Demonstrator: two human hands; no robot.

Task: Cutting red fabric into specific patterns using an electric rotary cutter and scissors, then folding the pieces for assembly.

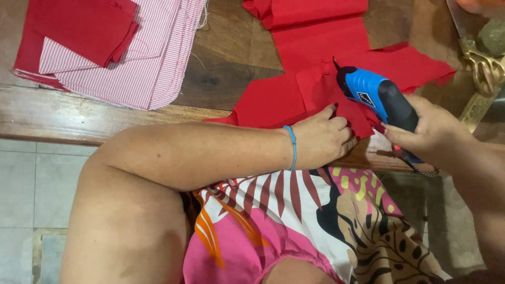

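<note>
Wooden bench (226, 63) is carrying all work items, w/ grey tiled floor (31, 184) showing below its near edge at left. Red fabric pieces (315, 47) are lying across the bench centre, overlapping each other and reaching approx. to the near edge. Left hand (323, 139) is pressing down on the red fabric near the bench edge, grip closed narrow w/ fingertips bunched on the cloth; a blue cord bracelet (292, 147) is sitting on that wrist. Right hand (428, 134) is wrapping fully around the black handle of a blue-and-black hot glue gun (376, 97), grip tight on it. Gun nozzle is pointing up-left, tip sitting at or just over the red fabric; contact cannot be confirmed. Gun is lying just beside the left hand's fingers, to their right. Stack of red-and-white striped fabric (152, 63) is resting at the bench's far left, well apart from both hands, w/ a folded red cloth (84, 26) lying on top. Brass-coloured scissors (484, 66) are lying at far right. Patterned pink garment (315, 226) is covering the person's lap below the bench.
</note>
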